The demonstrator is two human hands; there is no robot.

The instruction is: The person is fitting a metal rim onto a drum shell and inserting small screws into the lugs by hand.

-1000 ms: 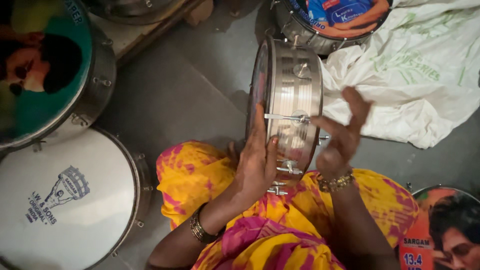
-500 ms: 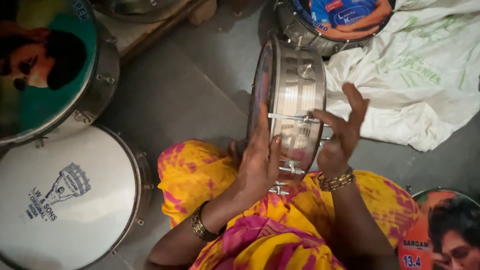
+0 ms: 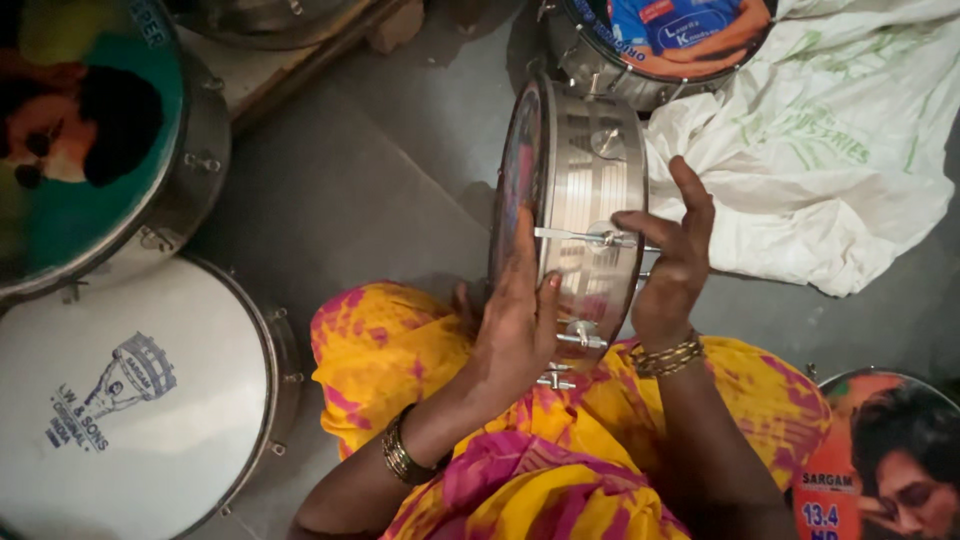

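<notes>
5 drums in view, 1 in hand. Held one: small steel-shell drum [image 3: 585, 210] standing on edge over the lap, on yellow-pink cloth [image 3: 420, 350], printed head facing left, shiny ribbed shell facing the camera, metal tension rod [image 3: 590, 237] across it, lug bolts at the lower rim. Left hand [image 3: 515, 320] flat against the printed head and rim, fingers long and together, steadying it. Right hand [image 3: 670, 260] at the shell's right side, fingers narrow, pinching the rod end, other fingers spread upward. Bangles on both wrists. Around on the grey floor: white-head drum [image 3: 130, 400] lower left, green-head drum [image 3: 90, 150] upper left, blue-orange-head drum [image 3: 660, 40] top, orange-head drum [image 3: 880, 460] lower right. 1 white sack [image 3: 820, 170] at right
</notes>
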